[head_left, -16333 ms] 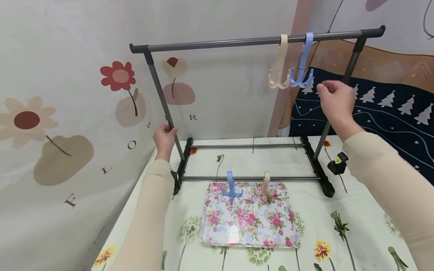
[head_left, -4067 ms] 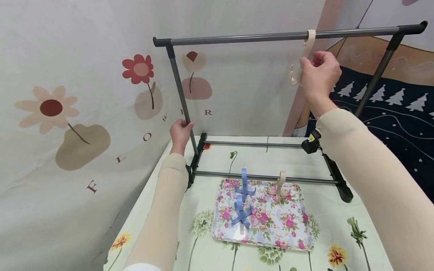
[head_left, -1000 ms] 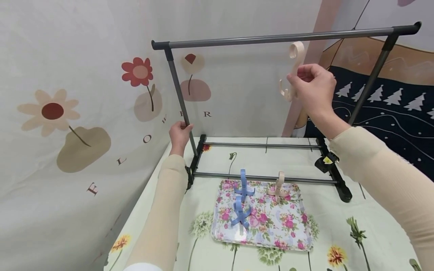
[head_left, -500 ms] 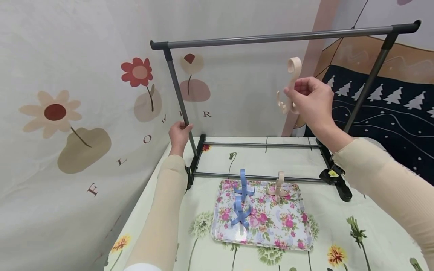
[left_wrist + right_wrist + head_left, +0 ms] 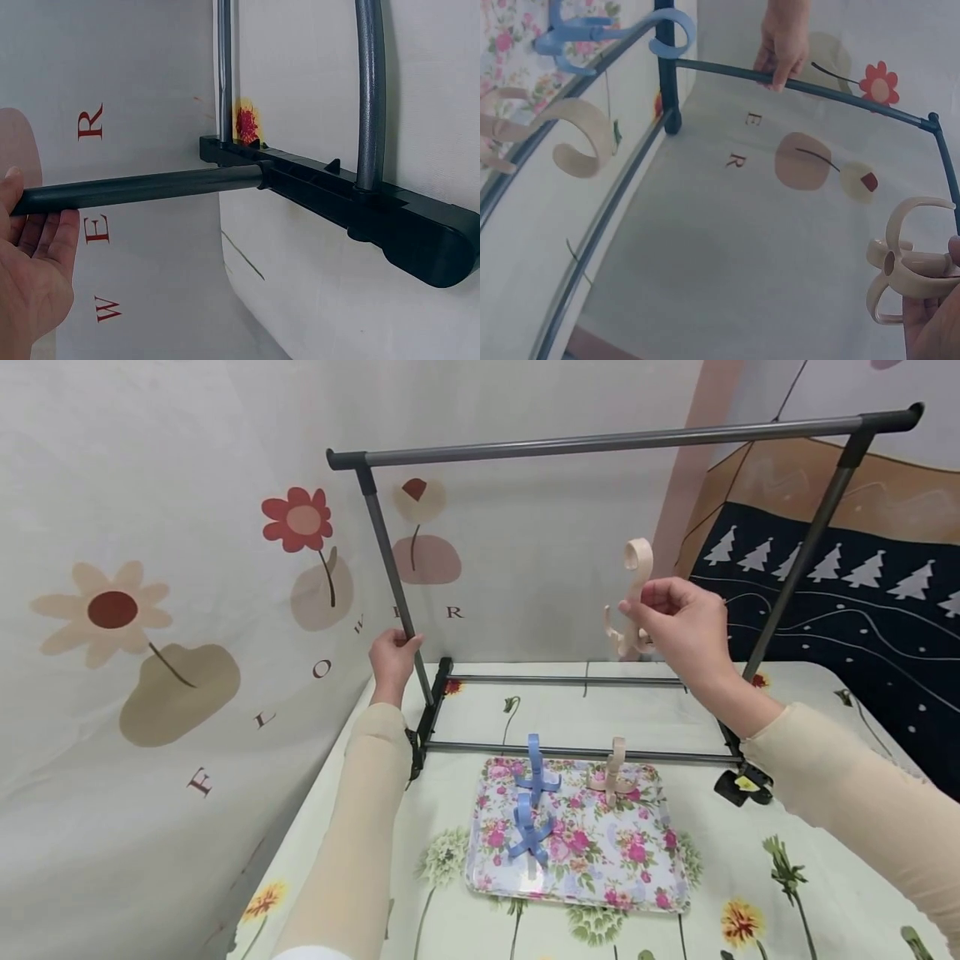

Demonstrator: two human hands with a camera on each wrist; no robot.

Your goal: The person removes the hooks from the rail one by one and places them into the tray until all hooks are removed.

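My right hand (image 5: 686, 627) pinches a beige multi-prong hanging hook (image 5: 637, 560) by its stem, below the top bar and apart from it. In the right wrist view the prongs of this beige hook (image 5: 900, 266) spread beside my fingers. My left hand (image 5: 392, 664) grips the left upright (image 5: 384, 539) of a grey garment rack; the left wrist view shows fingers and thumb around that upright (image 5: 150, 187). On a flowered tray (image 5: 637, 885) lie one blue hook (image 5: 536, 777), a second blue hook (image 5: 529, 837) nearer me, and another beige hook (image 5: 615, 772).
The rack's top bar (image 5: 525, 447) spans above the table, with nothing hanging on it. A front lower bar (image 5: 465, 747) and rear lower bar (image 5: 525, 680) join its black feet (image 5: 427, 718). A flower-printed cloth (image 5: 360, 893) covers the table; printed curtains hang behind.
Earlier a beige and a blue hook hung on the top bar. The blue one now lies on the tray. My right hand has lifted the beige one off and lowered it; my left hand stays put.
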